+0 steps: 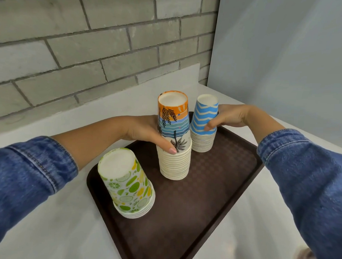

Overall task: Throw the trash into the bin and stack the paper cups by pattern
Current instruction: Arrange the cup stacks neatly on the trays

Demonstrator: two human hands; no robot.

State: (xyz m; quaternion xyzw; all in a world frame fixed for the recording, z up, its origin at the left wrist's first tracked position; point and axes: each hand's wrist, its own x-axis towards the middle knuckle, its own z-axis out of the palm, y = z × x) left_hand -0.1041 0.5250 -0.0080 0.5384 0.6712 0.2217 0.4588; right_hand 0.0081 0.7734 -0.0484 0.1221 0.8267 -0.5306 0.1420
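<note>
Palm-print cup stack [174, 141] inverted at middle of tray [202, 204]; left hand [144, 130] curled round it, likely steadying the tall pile. Blue-striped stack [204, 123] at tray's far edge, gripped by right hand [230, 115], likely for same reason. Lime-print stack [126, 184] at tray's near-left corner, untouched. Bin not visible.

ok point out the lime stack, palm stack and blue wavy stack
lime stack [128, 188]: head view, top cup's side
palm stack [174, 166]: head view, stacked rims
blue wavy stack [201, 117]: head view, top cup's side
</note>
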